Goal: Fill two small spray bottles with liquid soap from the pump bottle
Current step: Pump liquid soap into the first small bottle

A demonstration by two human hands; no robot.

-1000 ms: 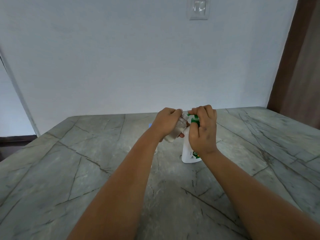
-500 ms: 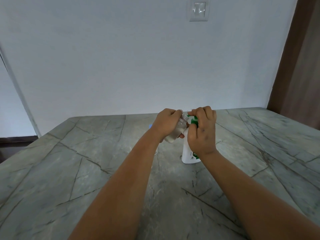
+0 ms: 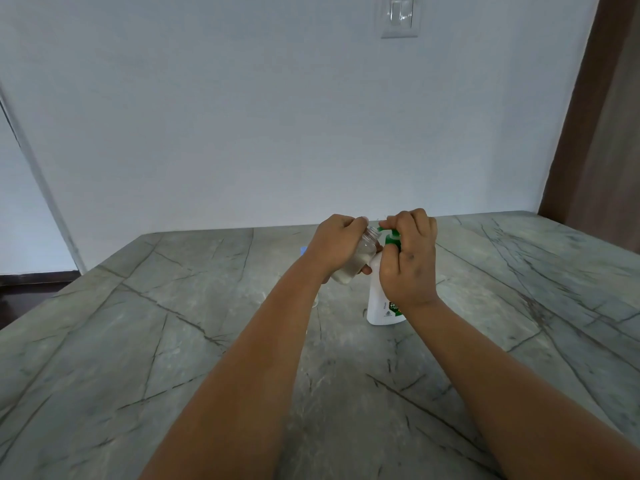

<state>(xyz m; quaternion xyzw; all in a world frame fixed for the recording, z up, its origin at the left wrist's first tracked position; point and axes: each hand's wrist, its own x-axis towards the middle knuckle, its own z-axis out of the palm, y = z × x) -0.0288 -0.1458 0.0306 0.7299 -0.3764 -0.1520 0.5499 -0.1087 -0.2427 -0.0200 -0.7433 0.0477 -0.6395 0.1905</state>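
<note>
Here, spray bottle in left hand

1. Your pump bottle is white, with a green pump head and a green patch on its label.
2. Your small spray bottle is clear plastic, with whitish liquid in its lower end.
3. Your table is grey-green stone crossed by dark, crack-like veins.
4. Your wall is plain pale blue-grey; the switch plate on it is white.
5. Your door frame at the right is brown.

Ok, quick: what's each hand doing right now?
Left hand: grips the small clear bottle, tilted toward the nozzle.
Right hand: fingers curled over the green pump head of the pump bottle.
</note>
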